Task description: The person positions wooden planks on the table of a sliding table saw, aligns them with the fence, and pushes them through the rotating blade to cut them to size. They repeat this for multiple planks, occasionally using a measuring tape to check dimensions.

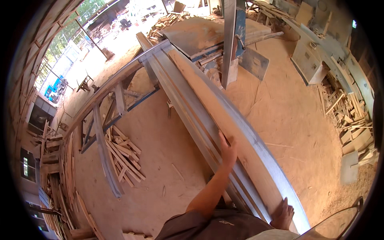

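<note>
A long, pale wooden plank lies lengthwise on a long grey metal table, running from near my body to the far end. My left hand is at the plank's left edge about midway along, thumb on top and fingers along the side, closed on it. Close to my body, my right hand rests on the near part of the plank with its fingers stretched out and apart. Beside the plank's left edge runs a narrow brown strip along the table.
A blue-and-grey upright machine post stands at the table's far right. To the left is a metal-and-wood frame, with a pile of wooden offcuts on the floor. More scrap wood is heaped along the right wall.
</note>
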`<state>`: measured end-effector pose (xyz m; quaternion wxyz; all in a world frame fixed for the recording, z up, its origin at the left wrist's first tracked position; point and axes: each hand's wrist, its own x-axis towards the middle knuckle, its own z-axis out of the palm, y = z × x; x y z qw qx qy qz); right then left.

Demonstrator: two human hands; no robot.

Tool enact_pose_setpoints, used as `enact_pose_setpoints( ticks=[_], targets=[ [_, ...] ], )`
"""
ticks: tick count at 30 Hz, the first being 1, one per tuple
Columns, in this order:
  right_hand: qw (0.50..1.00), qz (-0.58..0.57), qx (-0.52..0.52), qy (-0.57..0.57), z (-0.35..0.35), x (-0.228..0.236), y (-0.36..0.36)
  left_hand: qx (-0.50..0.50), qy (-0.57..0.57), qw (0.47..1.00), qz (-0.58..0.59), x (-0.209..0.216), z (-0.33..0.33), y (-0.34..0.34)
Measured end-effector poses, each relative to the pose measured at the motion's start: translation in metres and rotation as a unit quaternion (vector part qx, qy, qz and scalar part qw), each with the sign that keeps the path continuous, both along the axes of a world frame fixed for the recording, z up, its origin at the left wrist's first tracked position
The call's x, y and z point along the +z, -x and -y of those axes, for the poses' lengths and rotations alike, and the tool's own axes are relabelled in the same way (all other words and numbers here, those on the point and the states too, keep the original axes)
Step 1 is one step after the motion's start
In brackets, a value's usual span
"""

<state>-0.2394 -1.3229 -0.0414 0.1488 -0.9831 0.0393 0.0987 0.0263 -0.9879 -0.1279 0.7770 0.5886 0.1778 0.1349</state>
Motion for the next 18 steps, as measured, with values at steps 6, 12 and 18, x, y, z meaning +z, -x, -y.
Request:
enact_pose_setpoints(
  ticks=[6,12,18],
  targets=[
    [0.997,0.072,0.033,-0.024,-0.043,0.014,-0.125,-0.026,-0.028,0.999,-0.023,0.017,-0.021,-0.083],
    [0.997,0.018,0.073,-0.018,-0.060,-0.019,-0.184,-0.034,-0.152,0.980,-0.121,0.005,0.003,-0.091],
    [0.989,-0.032,0.083,-0.118,-0.048,0.001,-0.184,0.039,-0.120,0.990,-0.063,-0.034,0.014,-0.097]
  ],
)
